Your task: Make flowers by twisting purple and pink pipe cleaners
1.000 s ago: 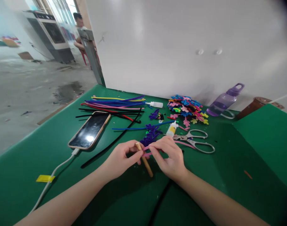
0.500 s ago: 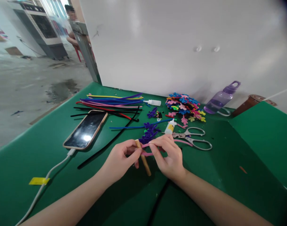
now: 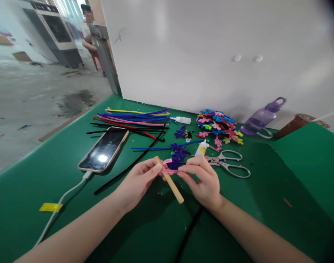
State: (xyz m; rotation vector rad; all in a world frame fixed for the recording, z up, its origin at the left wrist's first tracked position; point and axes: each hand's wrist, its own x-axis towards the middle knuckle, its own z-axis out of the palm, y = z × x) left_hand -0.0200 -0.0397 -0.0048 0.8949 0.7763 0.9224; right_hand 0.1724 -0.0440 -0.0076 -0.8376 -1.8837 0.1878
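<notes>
Fingers [image 3: 153,171] of the left hand [image 3: 136,181] pinch the upper end of a short tan wooden stick [image 3: 172,184], which is tilted just above the green felt table [image 3: 60,175]. The right hand [image 3: 204,179] closes its fingers on a thin pink fuzzy pipe cleaner [image 3: 167,170] that crosses the stick. Just behind lie purple pipe-cleaner flowers [image 3: 179,155]. To the right lie metal scissors [image 3: 228,165], and to the left a black smartphone [image 3: 103,149].

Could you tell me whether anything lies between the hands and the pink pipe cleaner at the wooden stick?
Nothing visible does. The left hand pinches the wooden stick, and the right hand pinches the pink pipe cleaner looped at it. Purple pipe-cleaner shapes lie behind them, the scissors to the right.
</notes>
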